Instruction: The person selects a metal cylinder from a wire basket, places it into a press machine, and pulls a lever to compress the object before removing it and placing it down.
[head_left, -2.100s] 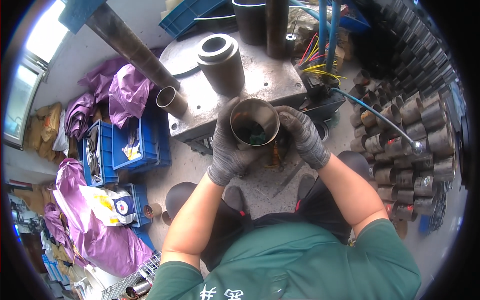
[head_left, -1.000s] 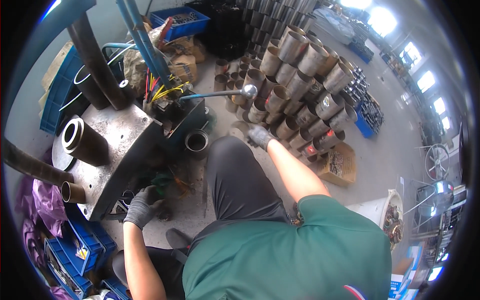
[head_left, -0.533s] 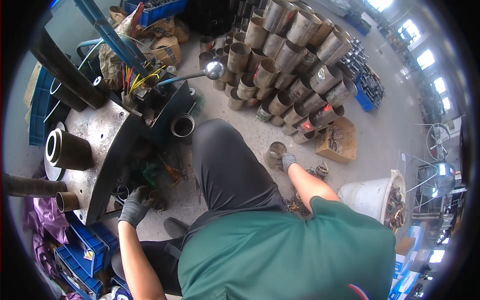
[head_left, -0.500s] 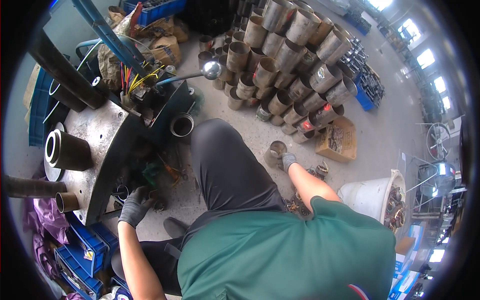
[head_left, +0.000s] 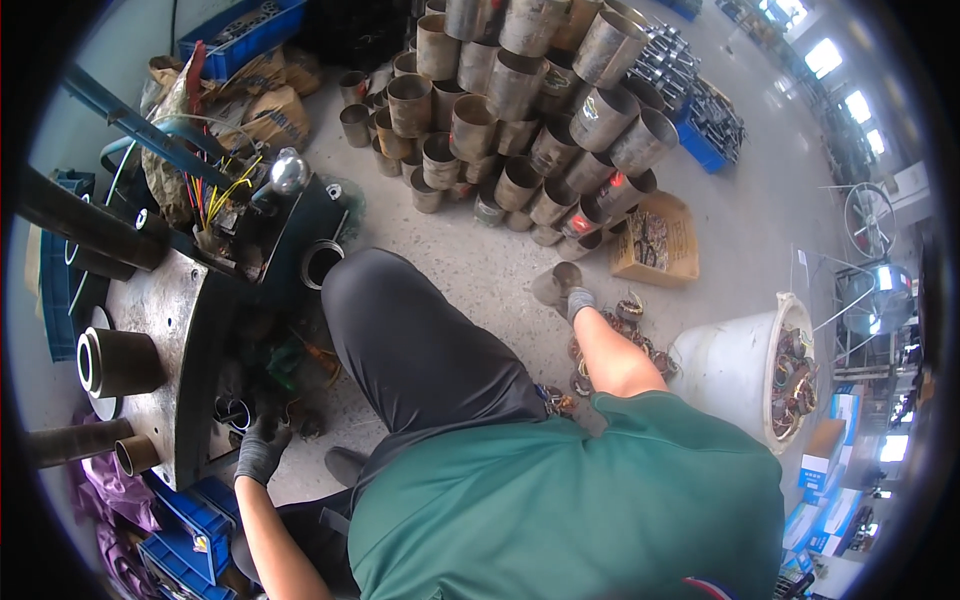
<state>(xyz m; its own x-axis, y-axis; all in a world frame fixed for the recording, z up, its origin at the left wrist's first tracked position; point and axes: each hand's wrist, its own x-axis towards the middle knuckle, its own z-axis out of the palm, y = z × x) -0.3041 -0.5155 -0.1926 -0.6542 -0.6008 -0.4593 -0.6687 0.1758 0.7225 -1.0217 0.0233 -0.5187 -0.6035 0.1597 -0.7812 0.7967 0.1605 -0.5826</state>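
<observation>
My right hand (head_left: 580, 302), in a grey glove, is closed on the rim of a short metal cylinder (head_left: 553, 287) tilted low over the floor. My left hand (head_left: 262, 452), gloved too, is low beside the machine's metal table (head_left: 165, 315). Its darkened fingers are by a shiny metal ring (head_left: 236, 414) under the table edge; whether they grip anything is unclear. On the machine, a ball-ended lever (head_left: 290, 171) sits beside yellow and red wires (head_left: 225, 195). A dark open-topped cylinder (head_left: 322, 264) stands near my knee.
Ahead rises a tall stack of metal cylinders (head_left: 515, 85). A cardboard box (head_left: 655, 245) of small parts lies to its right. Wire-wound parts (head_left: 630, 310) lie beside my right forearm, near a white bin (head_left: 725, 355). Blue crates (head_left: 190, 515) stand at lower left.
The view has shifted, moving most things leftward. The lever's ball and the blue bar have swung left, nearer the wires. My left hand is closer to the ring; my right hand still holds the cylinder.
</observation>
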